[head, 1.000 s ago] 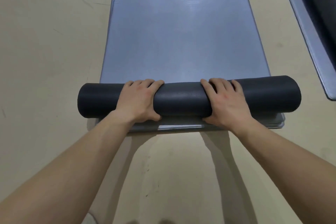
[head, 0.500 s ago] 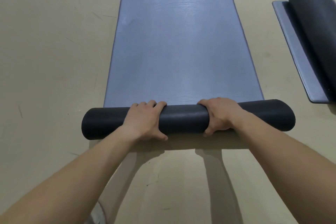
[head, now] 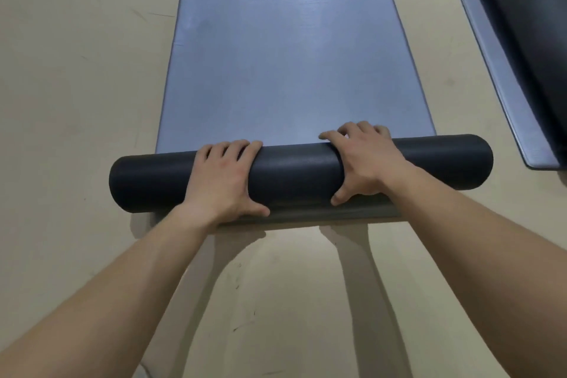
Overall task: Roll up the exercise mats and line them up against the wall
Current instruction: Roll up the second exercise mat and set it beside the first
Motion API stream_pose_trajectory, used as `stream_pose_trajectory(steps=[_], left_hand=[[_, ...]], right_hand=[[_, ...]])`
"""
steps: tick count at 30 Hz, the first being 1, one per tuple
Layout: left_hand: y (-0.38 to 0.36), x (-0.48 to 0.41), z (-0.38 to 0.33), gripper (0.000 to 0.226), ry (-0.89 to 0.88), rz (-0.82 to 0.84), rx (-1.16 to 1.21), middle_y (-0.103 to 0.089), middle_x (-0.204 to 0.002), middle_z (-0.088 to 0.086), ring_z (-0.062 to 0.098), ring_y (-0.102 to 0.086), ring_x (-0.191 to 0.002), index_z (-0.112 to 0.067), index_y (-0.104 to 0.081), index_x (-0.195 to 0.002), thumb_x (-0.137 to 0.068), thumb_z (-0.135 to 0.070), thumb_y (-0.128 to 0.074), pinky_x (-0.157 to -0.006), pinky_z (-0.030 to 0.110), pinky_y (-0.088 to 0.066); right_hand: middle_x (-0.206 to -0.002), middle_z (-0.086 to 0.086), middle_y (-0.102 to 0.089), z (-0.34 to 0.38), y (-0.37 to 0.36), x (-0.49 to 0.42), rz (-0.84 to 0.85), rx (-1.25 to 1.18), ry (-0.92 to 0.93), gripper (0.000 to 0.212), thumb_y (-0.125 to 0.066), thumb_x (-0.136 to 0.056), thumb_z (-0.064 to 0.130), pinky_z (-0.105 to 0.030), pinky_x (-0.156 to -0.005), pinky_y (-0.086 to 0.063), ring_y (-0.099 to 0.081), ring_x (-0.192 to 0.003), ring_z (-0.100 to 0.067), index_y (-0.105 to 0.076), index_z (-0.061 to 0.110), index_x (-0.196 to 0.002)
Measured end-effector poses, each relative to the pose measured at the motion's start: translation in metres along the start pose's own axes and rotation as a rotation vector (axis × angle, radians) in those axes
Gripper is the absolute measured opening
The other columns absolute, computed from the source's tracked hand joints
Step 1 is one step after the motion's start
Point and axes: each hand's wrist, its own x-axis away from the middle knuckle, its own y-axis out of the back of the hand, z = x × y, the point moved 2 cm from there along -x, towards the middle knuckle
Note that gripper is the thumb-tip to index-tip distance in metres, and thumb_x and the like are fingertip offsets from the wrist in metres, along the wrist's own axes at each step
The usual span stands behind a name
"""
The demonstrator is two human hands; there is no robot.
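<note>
A blue-grey exercise mat (head: 276,55) lies flat on the floor, stretching away from me, with "AVOCADO GYM" printed upside down at its far end. Its near end is wound into a dark grey roll (head: 300,175) lying crosswise. My left hand (head: 227,181) wraps over the roll left of centre, fingers on top and thumb on the near side. My right hand (head: 362,163) grips it right of centre, fingers curled over the far side and thumb low on the near side. A grey strip of mat (head: 322,215) shows under the roll's near side.
At the right edge a second mat lies partly rolled: a thick dark roll (head: 527,40) sits on its flat grey part (head: 497,77). Bare beige floor (head: 76,101) surrounds both mats, and my forearms cast shadows on it near me.
The roll has turned a little further along the flat mat. My right hand has shifted from a tight curl to fingers reaching over the far side. A grey strip now shows under the roll.
</note>
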Motion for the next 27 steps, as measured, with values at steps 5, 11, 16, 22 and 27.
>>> stream_pose_trajectory(steps=[5, 11, 16, 22, 27], left_hand=[[0.012, -0.038, 0.019, 0.122, -0.052, 0.131, 0.103, -0.043, -0.154, 0.0, 0.026, -0.044, -0.135, -0.032, -0.024, -0.157, -0.059, -0.088, -0.07, -0.114, 0.048, -0.032], [-0.002, -0.02, 0.013, 0.126, -0.059, -0.042, -0.096, -0.035, -0.152, 0.007, 0.034, -0.04, -0.136, -0.031, -0.013, -0.157, -0.059, -0.079, -0.076, -0.117, 0.053, -0.028], [0.02, -0.018, 0.01, 0.114, -0.107, 0.221, -0.009, -0.048, -0.135, 0.001, 0.027, -0.055, -0.112, -0.035, -0.023, -0.15, -0.059, -0.075, -0.079, -0.097, 0.044, -0.049], [0.024, -0.004, 0.012, 0.119, -0.099, 0.505, 0.116, -0.049, -0.131, -0.008, 0.023, -0.055, -0.115, -0.04, -0.025, -0.153, -0.055, -0.073, -0.085, -0.099, 0.044, -0.052], [0.013, 0.005, 0.008, 0.123, -0.061, 0.263, 0.038, -0.046, -0.147, -0.003, 0.027, -0.051, -0.128, -0.036, -0.015, -0.158, -0.059, -0.082, -0.073, -0.111, 0.047, -0.041]], right_hand=[[-0.154, -0.011, -0.03, 0.002, -0.034, 0.018, -0.201, 0.176, -0.068, 0.132, -0.086, -0.054, 0.069, -0.068, -0.116, -0.018, -0.028, -0.144, -0.038, -0.011, 0.026, -0.155], [-0.145, -0.008, -0.045, -0.006, -0.006, -0.014, -0.1, 0.146, -0.011, 0.116, -0.086, -0.059, 0.062, -0.062, -0.11, -0.034, -0.048, -0.129, -0.036, -0.021, 0.03, -0.149], [-0.132, 0.0, -0.054, 0.001, 0.01, 0.003, 0.157, 0.036, 0.008, 0.113, -0.088, -0.055, 0.065, -0.05, -0.102, -0.047, -0.057, -0.115, -0.028, -0.03, 0.035, -0.147], [-0.154, -0.005, -0.034, 0.024, -0.041, 0.069, -0.068, 0.056, -0.068, 0.12, -0.081, -0.064, 0.065, -0.059, -0.122, -0.017, -0.032, -0.143, -0.03, -0.01, 0.031, -0.155], [-0.144, 0.002, -0.045, 0.01, -0.015, 0.035, 0.074, -0.038, -0.028, 0.12, -0.082, -0.055, 0.069, -0.054, -0.112, -0.032, -0.047, -0.131, -0.026, -0.02, 0.037, -0.153]])
